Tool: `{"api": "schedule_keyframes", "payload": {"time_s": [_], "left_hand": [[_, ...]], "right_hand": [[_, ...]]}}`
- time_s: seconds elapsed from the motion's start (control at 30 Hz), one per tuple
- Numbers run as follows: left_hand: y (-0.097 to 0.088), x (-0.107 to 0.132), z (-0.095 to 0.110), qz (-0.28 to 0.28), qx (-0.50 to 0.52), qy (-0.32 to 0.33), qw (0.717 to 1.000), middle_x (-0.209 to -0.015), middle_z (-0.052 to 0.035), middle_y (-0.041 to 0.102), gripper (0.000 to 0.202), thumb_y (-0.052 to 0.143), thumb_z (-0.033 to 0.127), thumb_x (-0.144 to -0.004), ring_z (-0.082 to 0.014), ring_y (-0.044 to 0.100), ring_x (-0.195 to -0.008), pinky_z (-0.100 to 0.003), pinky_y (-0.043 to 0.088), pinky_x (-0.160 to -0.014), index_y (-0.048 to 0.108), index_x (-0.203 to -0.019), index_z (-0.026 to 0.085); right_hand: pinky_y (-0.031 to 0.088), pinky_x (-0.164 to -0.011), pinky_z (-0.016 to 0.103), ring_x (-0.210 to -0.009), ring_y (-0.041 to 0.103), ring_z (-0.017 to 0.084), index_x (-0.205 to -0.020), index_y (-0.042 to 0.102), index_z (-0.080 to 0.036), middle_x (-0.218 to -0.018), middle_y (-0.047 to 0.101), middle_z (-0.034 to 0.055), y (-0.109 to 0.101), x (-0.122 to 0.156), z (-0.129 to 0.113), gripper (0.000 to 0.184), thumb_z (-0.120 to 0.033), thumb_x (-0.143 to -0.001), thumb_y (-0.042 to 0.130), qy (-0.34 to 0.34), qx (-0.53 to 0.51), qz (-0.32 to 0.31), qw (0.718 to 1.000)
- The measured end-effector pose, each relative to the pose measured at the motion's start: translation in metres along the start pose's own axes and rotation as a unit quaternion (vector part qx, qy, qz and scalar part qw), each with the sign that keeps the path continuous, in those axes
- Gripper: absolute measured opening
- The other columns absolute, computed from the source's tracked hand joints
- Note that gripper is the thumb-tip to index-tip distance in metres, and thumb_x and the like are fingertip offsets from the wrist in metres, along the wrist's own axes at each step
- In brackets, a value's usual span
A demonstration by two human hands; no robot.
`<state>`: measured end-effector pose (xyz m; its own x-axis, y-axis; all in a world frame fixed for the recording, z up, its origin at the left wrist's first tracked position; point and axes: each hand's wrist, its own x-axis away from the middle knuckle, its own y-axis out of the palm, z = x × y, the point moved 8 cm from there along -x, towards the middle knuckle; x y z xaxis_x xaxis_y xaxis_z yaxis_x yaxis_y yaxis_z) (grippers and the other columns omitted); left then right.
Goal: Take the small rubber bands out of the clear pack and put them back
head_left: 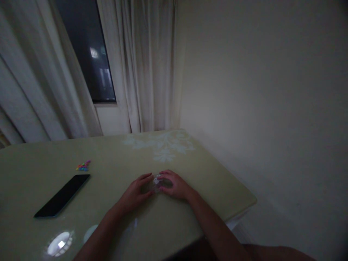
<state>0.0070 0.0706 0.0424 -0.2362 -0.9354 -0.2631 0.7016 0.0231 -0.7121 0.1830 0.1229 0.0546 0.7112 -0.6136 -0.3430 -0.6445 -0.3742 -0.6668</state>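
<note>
A small see-through object [156, 183], shiny like clear plastic, sits between my two hands over the table; its exact kind is too blurred to tell. My right hand [176, 185] curls around its right side, with the fingers above and the thumb below. On the other side, my left hand [136, 193] makes a C shape, thumb and fingers apart, tips close to the object's left edge. Whether the left fingertips touch it I cannot tell.
The glossy table [114, 156] has a pale floral pattern [164, 145] at its far corner. To the left lie a flat black tablet-like slab [62, 195] and a small cluster of colourful pieces [83, 166]. Curtains [152, 65] hang behind; a wall [258, 90] borders the right.
</note>
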Motion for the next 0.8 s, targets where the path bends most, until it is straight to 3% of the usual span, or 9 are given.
{"api": "schedule_keyframes", "payload": {"time_s": [0.1,0.27,0.47,0.57,0.7,0.8], "left_hand": [[0.002,0.001,0.002,-0.012,-0.03,0.01,0.999,-0.164,-0.0116,0.048,0.065,0.072,0.038,-0.09,-0.0318,0.05,-0.147,-0.049,0.042,-0.121,0.056,-0.152,0.028],[0.014,-0.001,0.0,-0.028,-0.097,0.012,0.995,-0.162,-0.0102,0.051,0.059,0.063,0.029,-0.095,-0.0301,0.053,-0.145,-0.048,0.044,-0.12,0.055,-0.153,0.026],[0.024,0.001,0.0,0.009,-0.171,0.007,0.985,-0.169,-0.0086,0.04,0.06,0.048,0.03,-0.104,-0.0284,0.051,-0.147,-0.049,0.043,-0.12,0.039,-0.163,0.027],[0.028,0.002,0.001,0.001,-0.193,0.003,0.981,-0.171,-0.0085,0.035,0.062,0.044,0.025,-0.103,-0.0276,0.05,-0.148,-0.048,0.044,-0.119,0.035,-0.164,0.026],[0.03,0.001,0.001,-0.015,-0.214,-0.004,0.977,-0.169,-0.0089,0.04,0.054,0.042,0.024,-0.104,-0.0279,0.053,-0.145,-0.048,0.044,-0.119,0.047,-0.158,0.023],[0.032,0.001,0.001,-0.016,-0.223,-0.006,0.975,-0.166,-0.0103,0.046,0.05,0.042,0.024,-0.104,-0.0294,0.055,-0.143,-0.05,0.044,-0.119,0.054,-0.153,0.021]], "right_hand": [[0.043,-0.117,0.041,-0.132,0.058,0.024,-0.136,0.069,-0.028,-0.141,0.061,0.0098,0.001,0.001,-0.001,0.048,-0.035,-0.09,0.078,-0.003,0.009,-0.007,1.0],[0.044,-0.116,0.039,-0.13,0.059,0.024,-0.131,0.072,-0.028,-0.141,0.06,0.01,0.001,0.002,-0.005,0.039,-0.035,-0.093,0.075,0.0,0.049,-0.007,0.999],[0.044,-0.115,0.039,-0.129,0.059,0.025,-0.134,0.07,-0.025,-0.141,0.062,0.0108,-0.005,-0.003,0.0,0.042,-0.036,-0.094,0.073,0.018,0.15,0.018,0.988],[0.043,-0.114,0.041,-0.132,0.058,0.026,-0.135,0.07,-0.025,-0.143,0.062,0.0115,-0.027,-0.001,0.025,0.038,-0.037,-0.099,0.064,0.084,0.212,0.067,0.971],[0.043,-0.115,0.045,-0.139,0.054,0.029,-0.142,0.066,-0.023,-0.156,0.053,0.0142,-0.063,0.011,0.065,0.041,-0.027,-0.105,0.048,0.217,0.291,0.14,0.921],[0.045,-0.112,0.043,-0.135,0.057,0.029,-0.144,0.065,-0.022,-0.156,0.053,0.0135,-0.074,0.018,0.075,0.045,-0.021,-0.103,0.045,0.262,0.322,0.16,0.896]]}}
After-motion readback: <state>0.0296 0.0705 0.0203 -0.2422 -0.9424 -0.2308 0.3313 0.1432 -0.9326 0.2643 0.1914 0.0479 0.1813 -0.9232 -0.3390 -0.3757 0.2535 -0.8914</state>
